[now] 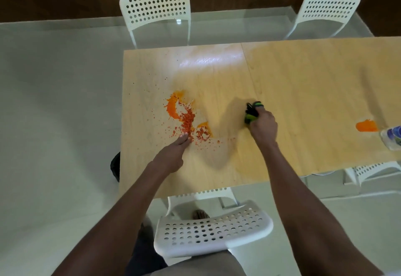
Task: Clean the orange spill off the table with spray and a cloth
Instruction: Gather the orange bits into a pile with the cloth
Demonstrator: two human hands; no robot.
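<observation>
While the orange spill (pixel 184 117) is lying on the left half of the counter (pixel 293 84), the person is reaching both arms over a white chair (pixel 213 230) pulled up at the near edge. The spill is a thick smear at its far end with a trail of crumbs running back toward the near edge, so its long axis is running roughly far to near, with loose specks scattered further right.

The left hand (pixel 173 154) is the nearer one to it: it is lying almost flat, fingers straight and together, fingertips (pixel 184 137) touching the near end of the crumbs and holding nothing.

The right hand (pixel 262 124) is working well to the right of the spill, its fingers curling round a bunched green and black cloth (pixel 252 112) and pressing it to the counter. From this hand the spill is lying to the left, so I judge the coming wipe is calling for a leftward sweep of the cloth across the crumb trail.

Far to the right, a second, smaller orange patch (pixel 366 126) is sitting beside a bottle (pixel 392 135) at the frame edge; whether that is the spray I cannot tell.
</observation>
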